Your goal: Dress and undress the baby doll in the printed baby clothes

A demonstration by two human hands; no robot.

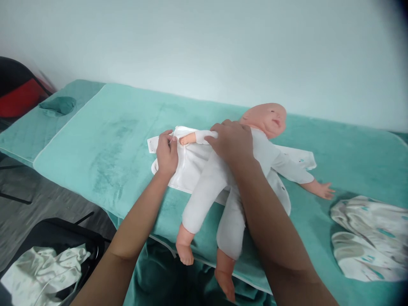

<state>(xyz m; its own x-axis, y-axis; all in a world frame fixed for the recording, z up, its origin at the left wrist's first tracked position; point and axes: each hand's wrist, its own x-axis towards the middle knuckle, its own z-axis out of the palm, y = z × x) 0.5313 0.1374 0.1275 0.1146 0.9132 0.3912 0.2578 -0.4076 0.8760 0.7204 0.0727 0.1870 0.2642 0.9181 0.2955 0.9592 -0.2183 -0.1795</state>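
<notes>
A baby doll [204, 199] in a white fabric body lies on its back, its head to the upper right and its feet over the near edge. Beneath it a white baby garment [188, 174] is spread out, one sleeve showing on each side. My left hand [167, 155] is closed on the garment near its left sleeve, close to the doll's hand [188, 139]. With curled fingers, my right hand [234, 142] grips the doll's upper arm by the shoulder. The doll's other arm stretches out to the right, over the cloth.
The doll rests on a green padded table [127, 119] with a face hole at the left, against a pale wall. Folded patterned cloths [369, 238] lie at the right. A black chair [57, 229] at lower left bears a crumpled patterned cloth [41, 272].
</notes>
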